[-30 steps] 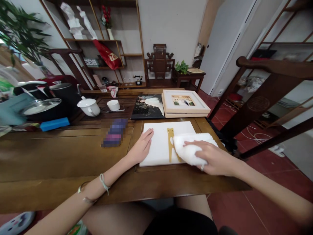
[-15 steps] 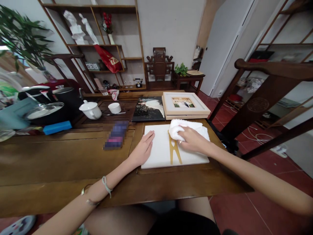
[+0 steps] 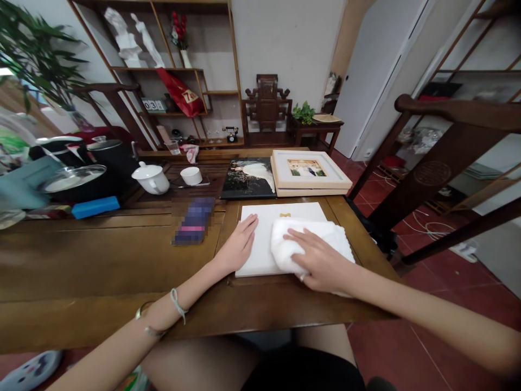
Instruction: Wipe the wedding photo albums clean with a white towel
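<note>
A flat white rectangular board (image 3: 260,239) with a gold mark (image 3: 285,215) near its far edge lies on the wooden table. My left hand (image 3: 239,244) rests on the board's left side, fingers stretched out flat. In my right hand (image 3: 319,258) is a bunched white towel (image 3: 285,239), pressed on the board's near right part. The towel's loose end spreads over the right side and hides much of the board, including the lower part of the gold mark.
Behind the board lie a dark picture panel (image 3: 249,176) and a framed photo (image 3: 311,171). A blurred-out purple item (image 3: 193,220) is to the left. Farther left stand a white lidded cup (image 3: 150,178), a small white bowl (image 3: 191,175), a blue block (image 3: 96,207) and pots.
My right hand has drawn the towel toward me, from the board's far part to its near edge. It now covers the gold mark's lower strips. My left hand stays in place.
</note>
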{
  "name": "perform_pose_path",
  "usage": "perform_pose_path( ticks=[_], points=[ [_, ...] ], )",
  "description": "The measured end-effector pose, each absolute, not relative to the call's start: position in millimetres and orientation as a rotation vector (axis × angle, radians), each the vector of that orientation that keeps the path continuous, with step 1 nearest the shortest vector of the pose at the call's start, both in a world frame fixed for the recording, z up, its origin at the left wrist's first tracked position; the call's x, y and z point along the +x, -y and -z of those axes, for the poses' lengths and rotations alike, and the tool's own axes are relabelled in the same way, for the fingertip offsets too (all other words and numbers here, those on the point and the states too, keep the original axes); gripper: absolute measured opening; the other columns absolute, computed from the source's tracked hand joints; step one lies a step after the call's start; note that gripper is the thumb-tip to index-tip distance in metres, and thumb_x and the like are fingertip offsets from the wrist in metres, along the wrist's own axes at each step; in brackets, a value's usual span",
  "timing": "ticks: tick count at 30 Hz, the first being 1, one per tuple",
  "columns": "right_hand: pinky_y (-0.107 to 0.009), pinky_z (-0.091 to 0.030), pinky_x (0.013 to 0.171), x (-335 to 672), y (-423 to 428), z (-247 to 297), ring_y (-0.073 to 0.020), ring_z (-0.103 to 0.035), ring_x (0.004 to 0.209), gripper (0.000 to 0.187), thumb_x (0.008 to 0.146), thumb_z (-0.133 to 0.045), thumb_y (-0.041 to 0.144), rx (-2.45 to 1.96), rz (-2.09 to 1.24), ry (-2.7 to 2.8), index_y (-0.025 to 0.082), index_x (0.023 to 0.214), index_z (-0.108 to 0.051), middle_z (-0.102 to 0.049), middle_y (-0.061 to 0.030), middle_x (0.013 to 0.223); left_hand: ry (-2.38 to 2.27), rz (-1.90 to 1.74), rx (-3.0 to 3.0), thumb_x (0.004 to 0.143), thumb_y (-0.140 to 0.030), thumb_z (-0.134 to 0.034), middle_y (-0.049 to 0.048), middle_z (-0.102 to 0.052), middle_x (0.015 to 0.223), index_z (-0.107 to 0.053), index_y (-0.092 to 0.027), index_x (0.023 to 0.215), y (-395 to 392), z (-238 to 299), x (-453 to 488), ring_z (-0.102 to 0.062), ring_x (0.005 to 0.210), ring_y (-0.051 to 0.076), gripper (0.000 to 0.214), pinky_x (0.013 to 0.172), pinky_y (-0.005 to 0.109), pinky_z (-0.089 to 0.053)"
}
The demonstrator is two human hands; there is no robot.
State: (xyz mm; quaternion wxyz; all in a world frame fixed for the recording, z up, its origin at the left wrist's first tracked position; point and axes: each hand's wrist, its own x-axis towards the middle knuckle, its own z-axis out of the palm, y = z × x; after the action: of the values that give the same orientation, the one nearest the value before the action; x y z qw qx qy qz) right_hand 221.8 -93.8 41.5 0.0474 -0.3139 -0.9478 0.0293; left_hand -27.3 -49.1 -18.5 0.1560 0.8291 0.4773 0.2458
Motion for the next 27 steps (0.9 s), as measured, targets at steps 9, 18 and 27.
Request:
perform_pose_path(
  ticks=[9, 18, 27],
  points=[
    [-0.058, -0.026, 0.106, 206.5, 77.9, -53.3, -0.0403, -0.033, 0.132, 0.032, 0.074, -0.060, 0.021, -0.894, 0.026, 3.023, 0.007, 0.102, -0.067, -0.046, -0.0267, 0.135, -1.361, -0.700, 2.375, 0.096, -0.026, -0.025, 0.0151, -0.034, 0.149, -0.039, -0.009, 0.139, 48.7, 18.4, -27.4, -0.026, 0.141, 0.023, 0.048, 0.116, 0.046, -0.020],
    [-0.055, -0.032, 0.103, 205.3, 128.1, -64.0, -0.0393, -0.039, 0.129, 0.027, 0.073, -0.063, 0.030, -0.625, -0.055, 3.119, 0.014, 0.094, -0.069, -0.051, -0.0226, 0.131, -1.343, -0.761, 2.388, 0.096, -0.024, -0.025, 0.0152, -0.036, 0.148, -0.041, -0.008, 0.137, 48.0, 22.1, -27.5, -0.026, 0.140, 0.023, 0.047, 0.117, 0.045, -0.020],
    [-0.057, -0.032, 0.099, 180.0, 53.6, -57.3, -0.0403, -0.043, 0.123, 0.033, 0.077, -0.059, 0.026, -0.841, 0.352, 3.120, 0.009, 0.104, -0.067, -0.053, -0.0260, 0.125, -1.341, -0.723, 2.379, 0.096, -0.024, -0.027, 0.0157, -0.036, 0.148, -0.039, -0.011, 0.139, 47.9, 19.0, -28.1, -0.028, 0.140, 0.024, 0.047, 0.115, 0.048, -0.022]
  ],
)
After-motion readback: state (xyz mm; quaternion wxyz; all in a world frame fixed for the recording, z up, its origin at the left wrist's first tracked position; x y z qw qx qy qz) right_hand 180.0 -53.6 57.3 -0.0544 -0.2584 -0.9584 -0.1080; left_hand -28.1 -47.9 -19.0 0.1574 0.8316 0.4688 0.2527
